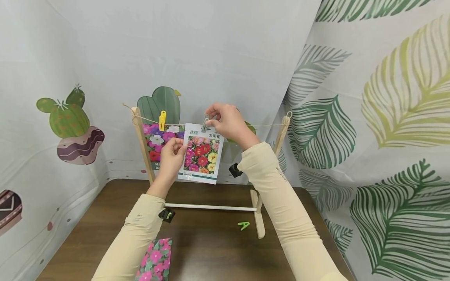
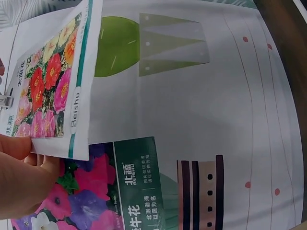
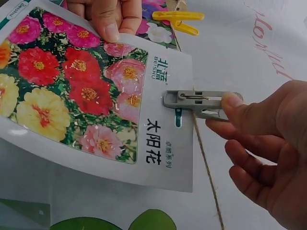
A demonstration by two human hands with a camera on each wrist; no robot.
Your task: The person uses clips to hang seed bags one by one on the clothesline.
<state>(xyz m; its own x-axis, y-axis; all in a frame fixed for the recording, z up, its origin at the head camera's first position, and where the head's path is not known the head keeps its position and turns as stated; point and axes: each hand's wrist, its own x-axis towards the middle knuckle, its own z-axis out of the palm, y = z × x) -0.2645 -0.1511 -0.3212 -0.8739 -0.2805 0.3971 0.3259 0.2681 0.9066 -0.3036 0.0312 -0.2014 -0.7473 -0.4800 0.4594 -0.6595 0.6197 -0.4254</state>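
Note:
A white seed packet [image 1: 202,154] with red, pink and yellow flowers hangs at the twine [image 3: 207,177]. My left hand [image 1: 172,156] pinches its left edge between thumb and fingers. In the right wrist view a grey clothespin [image 3: 192,101] sits over the packet's top edge and the twine. My right hand [image 3: 268,143] pinches the clothespin's handle ends with thumb and forefinger, its other fingers loosely curled. Just left, a second seed packet [image 2: 139,177] with purple and pink flowers hangs under a yellow clothespin [image 1: 162,121], partly behind the first packet.
Wooden posts [image 1: 142,144] hold the twine at both sides, joined low by a white rod [image 1: 211,207]. On the brown table [image 1: 207,242] lie a green clothespin [image 1: 243,225] and a pink-flowered packet [image 1: 156,259], the latter beside my left forearm. A printed curtain [image 1: 225,47] stands behind.

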